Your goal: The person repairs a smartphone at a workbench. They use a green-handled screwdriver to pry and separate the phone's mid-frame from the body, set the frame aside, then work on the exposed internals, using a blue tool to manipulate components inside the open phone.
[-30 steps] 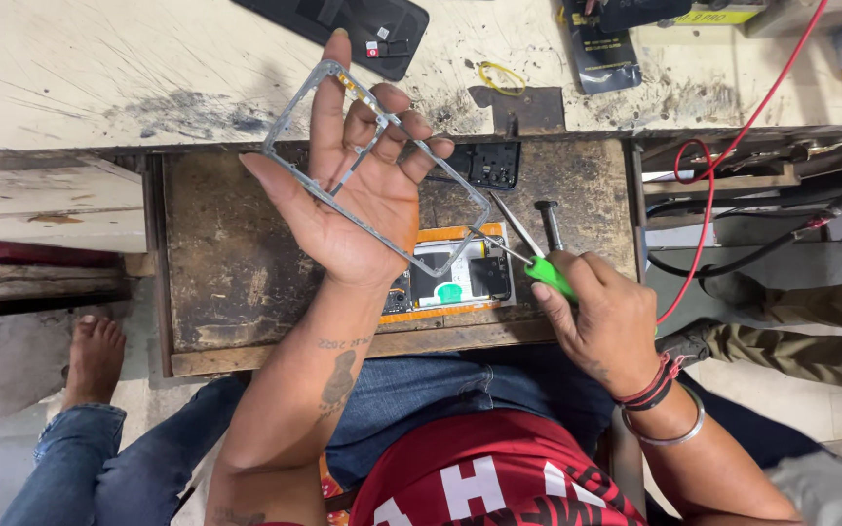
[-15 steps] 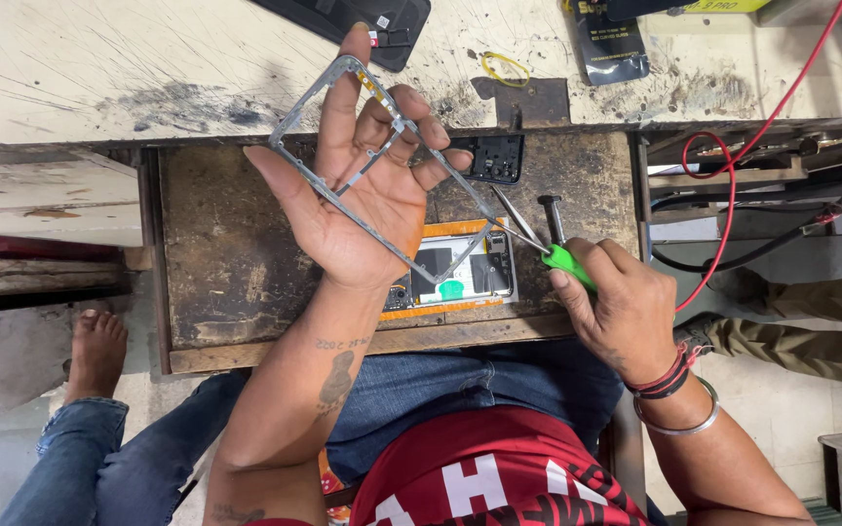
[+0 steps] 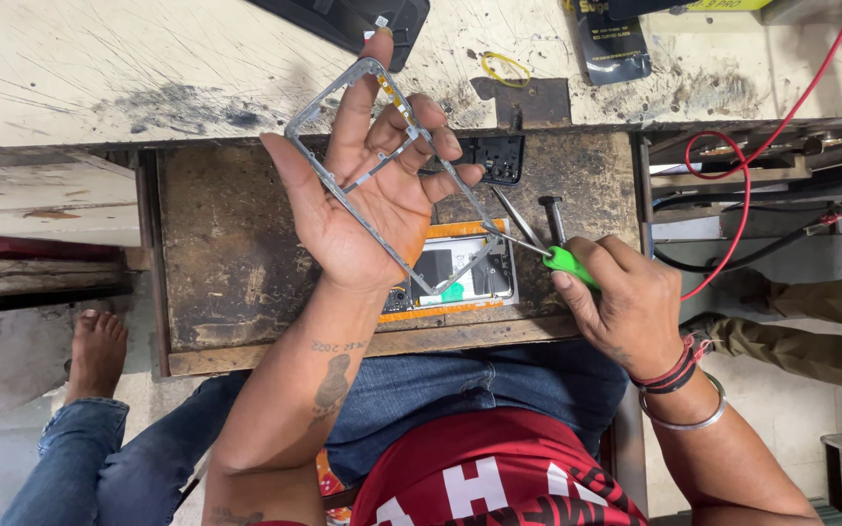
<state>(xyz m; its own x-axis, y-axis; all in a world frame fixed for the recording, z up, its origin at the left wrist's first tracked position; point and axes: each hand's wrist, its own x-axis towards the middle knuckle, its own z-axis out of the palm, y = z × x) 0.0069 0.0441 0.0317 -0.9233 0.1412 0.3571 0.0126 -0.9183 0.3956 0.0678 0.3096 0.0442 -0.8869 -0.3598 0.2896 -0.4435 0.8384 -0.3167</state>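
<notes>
My left hand (image 3: 377, 200) pinches a grey phone frame (image 3: 343, 107), its lower edge hidden behind the palm. At four o'clock, my right hand (image 3: 626, 302) clamps a green-handled screwdriver (image 3: 569, 265); the tip is hard to make out.

screwdriver (image 3: 565, 261) mostly hidden in fist

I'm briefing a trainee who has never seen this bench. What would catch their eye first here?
The left hand holds a bare metal phone frame up over the worn drawer. Below it, the right hand points a green-handled screwdriver at an opened phone lying in the drawer. A red wire loops at the right.
</notes>
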